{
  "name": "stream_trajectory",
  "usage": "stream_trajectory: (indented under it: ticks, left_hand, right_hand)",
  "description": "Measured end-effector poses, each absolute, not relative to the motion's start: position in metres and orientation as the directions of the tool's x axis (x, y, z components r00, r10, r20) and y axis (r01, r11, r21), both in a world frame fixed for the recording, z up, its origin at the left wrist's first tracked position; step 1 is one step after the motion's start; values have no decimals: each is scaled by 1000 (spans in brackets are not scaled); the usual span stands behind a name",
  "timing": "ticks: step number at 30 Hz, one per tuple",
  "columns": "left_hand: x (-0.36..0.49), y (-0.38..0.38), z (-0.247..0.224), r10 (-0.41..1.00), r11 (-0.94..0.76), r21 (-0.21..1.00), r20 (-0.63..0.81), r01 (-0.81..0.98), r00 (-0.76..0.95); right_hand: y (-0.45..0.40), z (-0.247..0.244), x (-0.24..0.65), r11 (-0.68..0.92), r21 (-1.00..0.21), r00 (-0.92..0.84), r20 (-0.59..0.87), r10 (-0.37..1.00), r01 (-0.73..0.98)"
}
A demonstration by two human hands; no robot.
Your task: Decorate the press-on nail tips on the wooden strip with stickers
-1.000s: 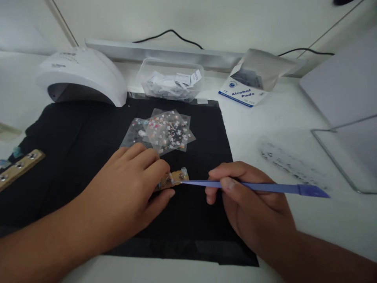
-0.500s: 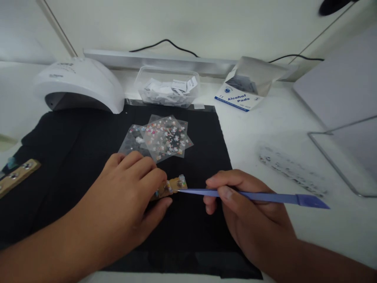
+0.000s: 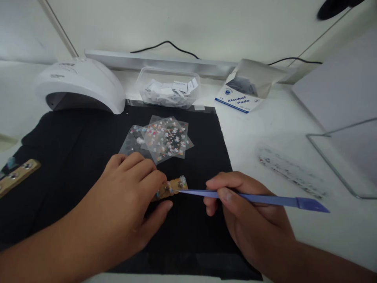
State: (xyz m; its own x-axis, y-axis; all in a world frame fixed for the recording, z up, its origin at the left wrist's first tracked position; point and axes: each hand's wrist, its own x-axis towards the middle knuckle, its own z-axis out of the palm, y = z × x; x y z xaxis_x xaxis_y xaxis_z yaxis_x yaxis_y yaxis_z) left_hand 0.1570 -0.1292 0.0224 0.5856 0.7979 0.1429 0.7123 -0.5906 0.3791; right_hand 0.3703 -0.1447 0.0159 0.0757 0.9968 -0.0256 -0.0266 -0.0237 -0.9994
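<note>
Purple tool (image 3: 273, 200) pinched in closed right hand (image 3: 250, 216), likely for fine control, tip at strip (image 3: 178, 183) on black mat (image 3: 194, 232), which left hand (image 3: 126, 194), half-curled, grips, probably to steady it.

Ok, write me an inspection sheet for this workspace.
Surface: black mat on a white table; faint creases at left.
Job's things: near tan strip bearing small glittery pieces; purple pointed tool, its tip at the strip, contact unclear.
Clutter: overlapping sticker sheets, second tan strip, clear tub of white packets, open alcohol pads box, clear case, contents too blurred to name.
Hands: left hand steadies the near tan strip; right hand grips the tool.
Cables: black cord behind the tub, another at right; ends hidden.
Surroundings: white nail lamp at back left, wall behind.
Spills: nothing seen.
</note>
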Motion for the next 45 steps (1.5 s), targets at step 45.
stream_trajectory:
  ticks: [45]
  left_hand:
    - [152, -128, 27, 724, -675, 407, 203, 615, 659]
  right_hand:
    - [-144, 15, 371, -6, -1000, 55, -4, 998, 21]
